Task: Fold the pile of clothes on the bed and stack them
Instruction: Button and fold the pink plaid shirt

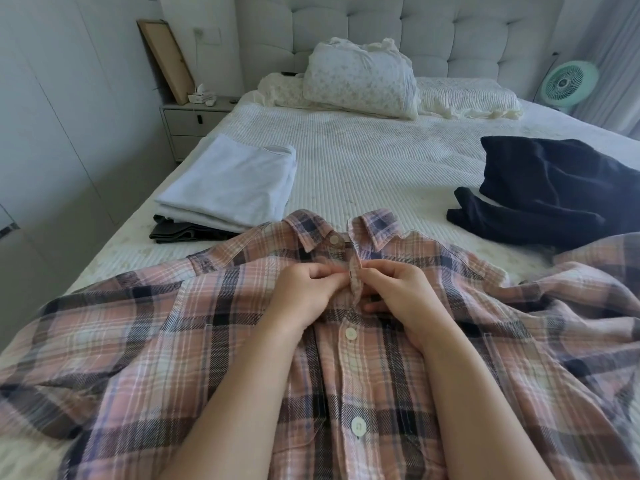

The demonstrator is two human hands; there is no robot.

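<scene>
A pink and navy plaid shirt lies front up across the near part of the bed, collar pointing away from me. My left hand pinches the left edge of the button placket just below the collar. Facing it, my right hand pinches the right placket edge at the same spot. Two lower buttons look fastened. To the left of the collar sits a stack: a folded white garment on top of a folded dark one. A crumpled black garment lies unfolded at the right.
Pillows and bedding are piled against the padded headboard. A nightstand with small items and a leaning frame stands left of the bed, beside white wardrobe doors. A green fan stands at the far right.
</scene>
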